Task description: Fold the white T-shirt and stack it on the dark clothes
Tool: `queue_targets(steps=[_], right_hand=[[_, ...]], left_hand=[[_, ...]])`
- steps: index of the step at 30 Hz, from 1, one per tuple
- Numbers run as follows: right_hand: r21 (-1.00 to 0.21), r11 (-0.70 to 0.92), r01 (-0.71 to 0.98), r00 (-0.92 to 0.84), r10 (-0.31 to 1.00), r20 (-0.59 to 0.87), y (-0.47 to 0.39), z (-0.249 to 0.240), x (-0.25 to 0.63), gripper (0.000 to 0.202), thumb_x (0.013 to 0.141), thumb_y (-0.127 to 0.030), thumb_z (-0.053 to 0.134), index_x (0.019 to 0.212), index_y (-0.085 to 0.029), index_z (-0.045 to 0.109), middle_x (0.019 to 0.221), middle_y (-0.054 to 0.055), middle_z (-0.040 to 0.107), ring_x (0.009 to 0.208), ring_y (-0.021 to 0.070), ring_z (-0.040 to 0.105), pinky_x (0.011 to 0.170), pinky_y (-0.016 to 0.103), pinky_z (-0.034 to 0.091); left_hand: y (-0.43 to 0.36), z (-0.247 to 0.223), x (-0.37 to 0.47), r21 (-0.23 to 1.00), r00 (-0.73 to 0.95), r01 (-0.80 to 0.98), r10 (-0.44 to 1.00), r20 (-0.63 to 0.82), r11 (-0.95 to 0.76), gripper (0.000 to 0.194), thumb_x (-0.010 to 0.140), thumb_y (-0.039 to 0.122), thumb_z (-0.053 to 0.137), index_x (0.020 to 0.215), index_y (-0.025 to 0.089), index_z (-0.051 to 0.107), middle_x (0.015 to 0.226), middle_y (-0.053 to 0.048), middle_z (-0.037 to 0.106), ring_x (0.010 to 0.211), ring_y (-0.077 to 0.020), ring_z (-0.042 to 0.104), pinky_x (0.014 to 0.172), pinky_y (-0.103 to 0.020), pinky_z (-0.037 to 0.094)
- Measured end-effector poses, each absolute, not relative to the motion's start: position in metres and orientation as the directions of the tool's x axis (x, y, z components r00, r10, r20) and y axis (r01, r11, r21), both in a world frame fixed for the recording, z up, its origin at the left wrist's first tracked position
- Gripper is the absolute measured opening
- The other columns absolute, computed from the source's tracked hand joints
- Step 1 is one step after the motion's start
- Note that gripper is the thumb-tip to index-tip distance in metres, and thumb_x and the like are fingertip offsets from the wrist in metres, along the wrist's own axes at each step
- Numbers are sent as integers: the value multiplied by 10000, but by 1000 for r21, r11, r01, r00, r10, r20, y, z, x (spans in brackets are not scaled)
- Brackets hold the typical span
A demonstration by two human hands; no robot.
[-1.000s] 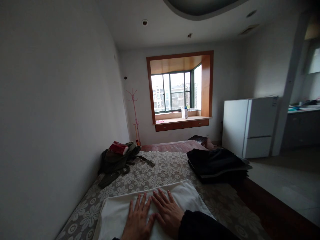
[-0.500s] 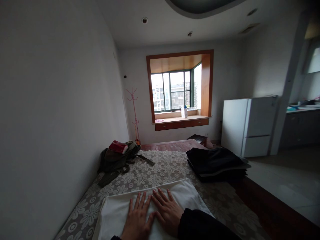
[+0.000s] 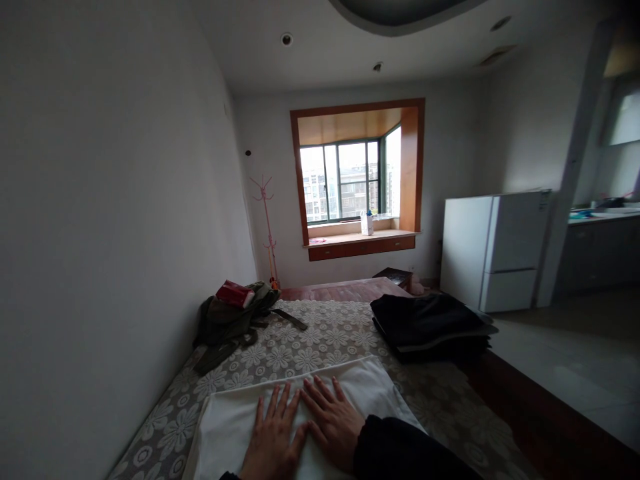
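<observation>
A white folded cloth [image 3: 225, 420] lies flat on a bed cover with a flower pattern [image 3: 310, 333], its near end cut off by the bottom of the view. My left hand [image 3: 275, 430] rests palm down on the cloth, fingers spread. Close beside it, my right hand [image 3: 334, 420] also presses flat on the cloth with its fingers apart, angled to the left. The two hands nearly meet at the thumbs and index fingers. Neither one grips anything.
A stack of folded dark clothes [image 3: 433, 323] sits at the bed's right edge. On the left, by the wall, lies a dark green backpack [image 3: 215, 323] with a red packet [image 3: 235, 293] on top. Beyond stand a pink coat rack [image 3: 269, 227] and a white fridge [image 3: 465, 247].
The view has shifted very slightly. Both hands stay in the same place on the white cloth, and nothing else has visibly moved.
</observation>
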State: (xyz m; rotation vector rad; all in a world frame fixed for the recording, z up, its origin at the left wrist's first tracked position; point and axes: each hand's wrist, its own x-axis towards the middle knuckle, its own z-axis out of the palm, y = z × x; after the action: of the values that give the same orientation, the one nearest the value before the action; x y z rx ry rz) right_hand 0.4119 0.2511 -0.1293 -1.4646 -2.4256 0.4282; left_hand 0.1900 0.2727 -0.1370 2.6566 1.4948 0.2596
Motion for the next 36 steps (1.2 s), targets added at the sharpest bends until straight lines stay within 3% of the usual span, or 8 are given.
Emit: queue_targets(steps=[36], right_hand=[[-381,446,810,-441,891,106,254,-137,412,677,1197,-534,394,1819,-267,354,1863,92,193,1743,398,135,1365,780,73]], left_hand=[[276,-140,188,136,512,838,848,134,-528,640,1144,489,438,1759,331,360,1812,-72,332,1703,-386,343,1375,-701,337]])
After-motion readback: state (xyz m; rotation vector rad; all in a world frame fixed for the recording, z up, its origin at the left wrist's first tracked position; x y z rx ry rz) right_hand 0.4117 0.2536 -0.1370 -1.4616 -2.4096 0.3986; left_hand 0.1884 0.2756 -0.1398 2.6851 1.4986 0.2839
